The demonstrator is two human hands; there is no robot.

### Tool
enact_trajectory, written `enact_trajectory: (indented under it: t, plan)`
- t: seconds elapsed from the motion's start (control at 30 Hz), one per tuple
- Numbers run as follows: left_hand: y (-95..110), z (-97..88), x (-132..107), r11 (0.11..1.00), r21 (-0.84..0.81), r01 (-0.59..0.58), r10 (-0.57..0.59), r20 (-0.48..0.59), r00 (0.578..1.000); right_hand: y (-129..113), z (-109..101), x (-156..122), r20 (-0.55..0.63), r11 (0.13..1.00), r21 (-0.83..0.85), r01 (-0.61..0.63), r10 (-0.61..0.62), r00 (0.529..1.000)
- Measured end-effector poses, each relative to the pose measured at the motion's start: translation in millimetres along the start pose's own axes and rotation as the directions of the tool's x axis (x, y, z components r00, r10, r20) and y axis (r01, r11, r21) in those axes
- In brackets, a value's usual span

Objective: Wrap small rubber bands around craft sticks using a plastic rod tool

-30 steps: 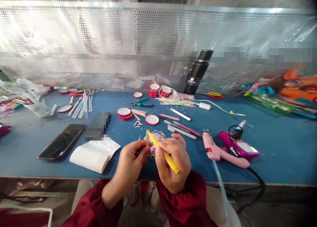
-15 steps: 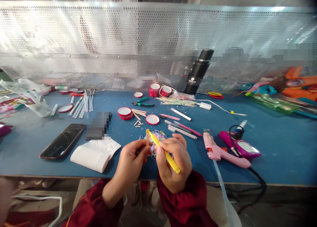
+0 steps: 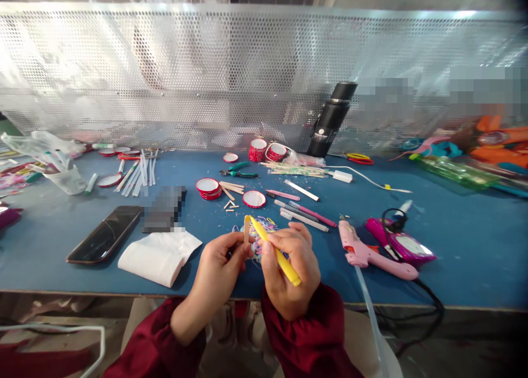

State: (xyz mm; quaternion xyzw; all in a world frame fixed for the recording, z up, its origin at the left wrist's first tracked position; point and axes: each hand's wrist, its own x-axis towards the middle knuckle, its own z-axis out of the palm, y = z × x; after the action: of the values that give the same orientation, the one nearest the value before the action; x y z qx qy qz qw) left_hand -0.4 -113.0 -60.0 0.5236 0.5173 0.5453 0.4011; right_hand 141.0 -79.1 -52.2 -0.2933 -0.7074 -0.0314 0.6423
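Observation:
My left hand (image 3: 220,268) pinches a small wooden craft stick (image 3: 246,230) upright between thumb and fingers; its rounded top end is coloured yellow-orange. In my right hand (image 3: 291,268) is a yellow marker (image 3: 284,267), held like a pen, its tip pointing up and left close beside the stick's coloured end. Whether the tip touches the wood I cannot tell. Under and behind both hands lies a tangle of pastel-coloured thread (image 3: 264,226), partly hidden by my fingers.
A pink glue gun (image 3: 371,255) lies to the right, its glue stick jutting over the table edge. Several pens (image 3: 303,215), red-rimmed lids (image 3: 254,198), cut wooden sticks (image 3: 233,187) and green-handled pliers (image 3: 239,173) lie beyond. On the left are a phone (image 3: 105,234) and folded white paper (image 3: 154,258).
The marker tip has shifted slightly to the right, off the top of the craft stick. Both hands otherwise keep nearly the same place.

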Motion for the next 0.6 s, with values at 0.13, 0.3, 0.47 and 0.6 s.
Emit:
enact_trajectory:
  t: [0.13,0.3,0.47,0.6]
  plan:
    - [-0.1,0.4,-0.3,1.0,-0.017,-0.002,0.002,-0.001,1.0,-1.2,0.4,1.0,-0.002,1.0,0.017,0.015,-0.015,1.0]
    - [1.5,0.0,-0.4,1.0,-0.003,0.004,-0.004,-0.001,1.0,-1.8,0.7,3.3,0.004,1.0,-0.002,0.009,-0.009,1.0]
    - [3.3,-0.2,0.2,1.0,-0.007,-0.004,0.004,-0.003,1.0,-2.4,0.2,3.0,0.007,1.0,0.004,0.017,-0.017,1.0]
    - [2.2,-0.5,0.3,1.0,0.01,-0.009,0.009,0.004,1.0,-2.8,-0.1,2.9,0.004,1.0,0.004,0.011,-0.011,1.0]
